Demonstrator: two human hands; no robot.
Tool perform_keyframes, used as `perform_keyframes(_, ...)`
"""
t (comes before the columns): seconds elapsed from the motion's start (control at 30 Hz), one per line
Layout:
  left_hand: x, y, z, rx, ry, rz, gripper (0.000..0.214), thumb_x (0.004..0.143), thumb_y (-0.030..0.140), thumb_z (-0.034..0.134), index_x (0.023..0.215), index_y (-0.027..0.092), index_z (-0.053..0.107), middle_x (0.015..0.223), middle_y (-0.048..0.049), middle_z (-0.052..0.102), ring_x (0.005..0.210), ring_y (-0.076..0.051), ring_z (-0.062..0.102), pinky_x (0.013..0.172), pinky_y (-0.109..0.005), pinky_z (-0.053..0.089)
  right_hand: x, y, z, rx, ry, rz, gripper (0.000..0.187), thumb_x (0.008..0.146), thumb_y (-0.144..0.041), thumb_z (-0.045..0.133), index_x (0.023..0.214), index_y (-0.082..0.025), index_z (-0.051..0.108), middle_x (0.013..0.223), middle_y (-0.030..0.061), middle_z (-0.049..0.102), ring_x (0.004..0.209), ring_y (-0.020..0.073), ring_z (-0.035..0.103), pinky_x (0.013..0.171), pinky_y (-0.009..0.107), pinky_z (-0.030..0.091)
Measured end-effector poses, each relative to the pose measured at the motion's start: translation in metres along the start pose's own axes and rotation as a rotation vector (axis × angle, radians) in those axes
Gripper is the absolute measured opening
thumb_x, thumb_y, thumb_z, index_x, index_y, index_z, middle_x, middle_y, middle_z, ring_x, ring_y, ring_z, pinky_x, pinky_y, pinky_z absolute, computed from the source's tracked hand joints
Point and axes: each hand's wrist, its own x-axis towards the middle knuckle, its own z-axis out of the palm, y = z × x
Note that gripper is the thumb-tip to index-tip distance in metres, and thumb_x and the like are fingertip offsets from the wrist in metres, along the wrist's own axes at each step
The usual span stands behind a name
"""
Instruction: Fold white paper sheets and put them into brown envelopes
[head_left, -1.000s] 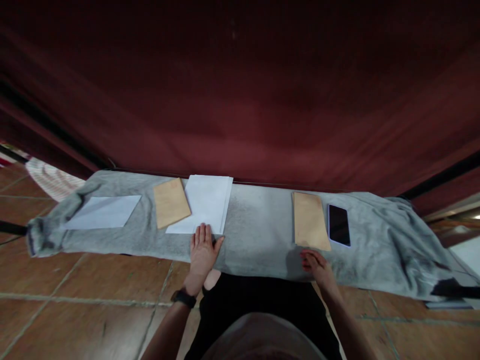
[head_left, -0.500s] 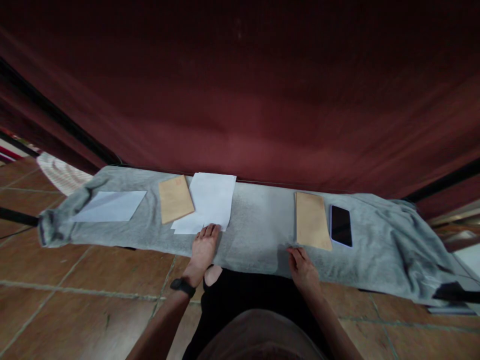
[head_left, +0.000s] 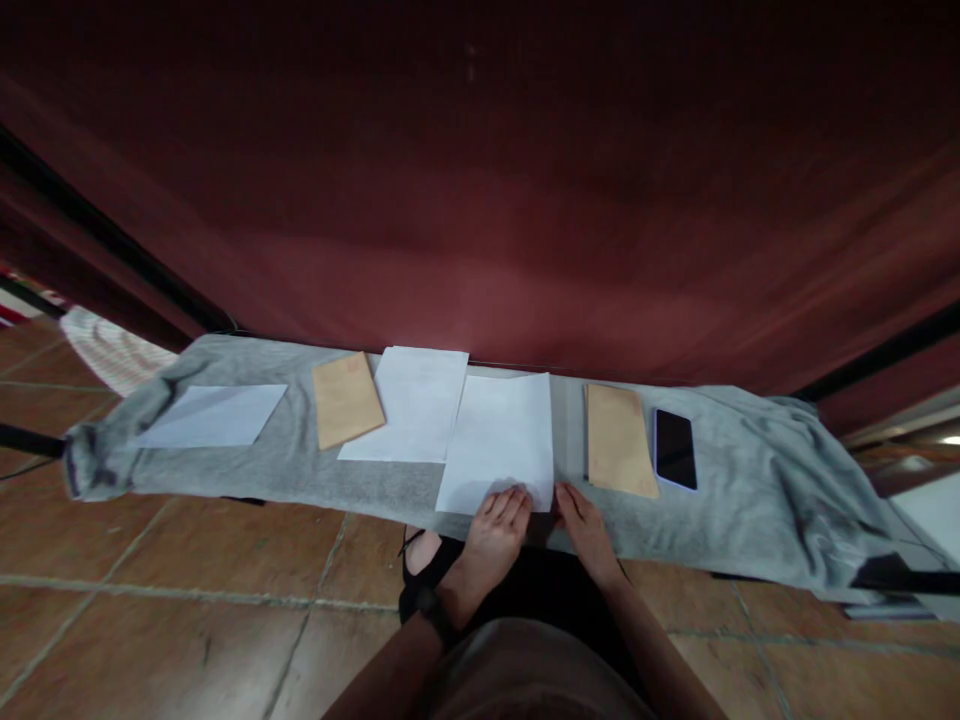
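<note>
A white sheet of paper (head_left: 501,436) lies flat in the middle of the grey cloth (head_left: 300,472). My left hand (head_left: 495,528) rests with its fingers flat on the sheet's near edge. My right hand (head_left: 583,520) lies beside it, fingers stretched out, its fingertips at the sheet's near right corner. A small stack of white paper (head_left: 414,402) sits just left of the sheet.
A brown envelope (head_left: 345,398) and a white envelope (head_left: 210,416) lie further left on the cloth. Right of the sheet are another brown envelope (head_left: 618,438) and a black phone (head_left: 674,448). A dark red curtain (head_left: 480,200) hangs behind. Brown floor tiles (head_left: 150,600) are in front.
My left hand has slid one white sheet off the stack and rightwards to the middle of the cloth. My right hand moved left to meet it at the sheet's near edge.
</note>
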Motion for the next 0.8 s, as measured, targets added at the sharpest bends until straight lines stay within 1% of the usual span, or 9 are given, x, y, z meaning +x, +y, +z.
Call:
perform_keyframes(0.1,0.004,0.016,0.006,-0.055,-0.009,0.018,0.043,0.096,0.009,0.039,0.133,0.016,0.060,0.136,-0.0125,0.065,0.128,-0.025,0.059,0.110,-0.041,0.044,0.005,-0.002,0.004,0.014,0.053,0.024,0.023,0.074,-0.047,0.072,0.084,-0.025,0.075,0.086,0.0048,0.076,0.089,0.0272,0.068,0.086,0.036,0.054)
perform_keyframes(0.2,0.004,0.019,0.008,-0.094,-0.018,0.029,0.044,0.097,0.010,0.040,0.136,0.017,0.059,0.138,-0.0129,0.064,0.131,-0.025,0.058,0.111,-0.043,0.043,0.012,0.001,0.003,0.001,0.001,-0.006,0.018,0.073,-0.043,0.069,0.074,-0.024,0.071,0.071,0.0007,0.072,0.082,0.0250,0.067,0.080,0.033,0.054)
perform_keyframes(0.3,-0.001,0.009,0.008,-0.097,0.001,0.016,0.044,0.098,0.014,0.043,0.139,0.018,0.056,0.142,-0.0129,0.061,0.133,-0.026,0.056,0.113,-0.045,0.043,0.018,0.007,-0.001,0.014,0.005,-0.009,0.015,0.070,-0.039,0.068,0.071,-0.024,0.070,0.065,-0.0021,0.069,0.072,0.0218,0.064,0.071,0.030,0.053)
perform_keyframes(0.4,-0.009,-0.008,0.007,-0.078,0.032,-0.044,0.044,0.098,0.017,0.047,0.141,0.019,0.055,0.145,-0.0132,0.059,0.134,-0.027,0.055,0.112,-0.047,0.044,0.024,0.011,-0.003,0.015,0.030,-0.001,0.014,0.068,-0.037,0.068,0.072,-0.024,0.071,0.066,-0.0023,0.069,0.065,0.0188,0.061,0.063,0.027,0.050)
perform_keyframes(0.5,-0.014,-0.022,0.005,-0.037,0.007,-0.069,0.043,0.096,0.013,0.048,0.138,0.018,0.057,0.144,-0.0133,0.059,0.133,-0.028,0.056,0.111,-0.047,0.045,0.030,0.010,-0.001,0.002,0.039,-0.004,0.010,0.067,-0.033,0.067,0.071,-0.024,0.071,0.064,-0.0023,0.068,0.062,0.0175,0.059,0.060,0.025,0.047)
perform_keyframes(0.57,-0.015,-0.025,0.003,-0.016,-0.020,-0.057,0.043,0.095,0.009,0.047,0.135,0.017,0.059,0.144,-0.0133,0.059,0.133,-0.028,0.056,0.110,-0.046,0.045,0.033,0.007,0.001,-0.011,0.048,-0.005,0.009,0.068,-0.030,0.067,0.073,-0.025,0.072,0.064,-0.0021,0.068,0.062,0.0180,0.060,0.059,0.025,0.047)
perform_keyframes(0.63,-0.013,-0.026,0.002,-0.015,-0.023,-0.062,0.040,0.096,0.011,0.048,0.133,0.016,0.061,0.143,-0.0134,0.060,0.132,-0.029,0.056,0.109,-0.046,0.047,0.034,0.004,0.003,-0.022,0.056,-0.003,0.013,0.069,-0.028,0.067,0.079,-0.026,0.073,0.067,-0.0013,0.070,0.067,0.0197,0.063,0.062,0.026,0.049)
perform_keyframes(0.7,-0.011,-0.025,0.002,-0.035,-0.006,-0.077,0.036,0.098,0.018,0.050,0.132,0.016,0.061,0.143,-0.0131,0.060,0.133,-0.029,0.056,0.109,-0.047,0.046,0.031,0.002,0.004,-0.055,0.082,-0.020,0.021,0.070,-0.027,0.067,0.089,-0.027,0.074,0.075,0.0002,0.073,0.075,0.0220,0.066,0.069,0.028,0.052)
perform_keyframes(0.8,-0.010,-0.025,0.002,-0.076,0.014,-0.088,0.037,0.100,0.025,0.051,0.136,0.018,0.059,0.145,-0.0120,0.059,0.135,-0.029,0.054,0.112,-0.048,0.045,0.020,0.002,0.002,-0.154,0.159,-0.095,0.036,0.073,-0.027,0.067,0.109,-0.027,0.073,0.092,0.0034,0.076,0.087,0.0246,0.069,0.082,0.032,0.052)
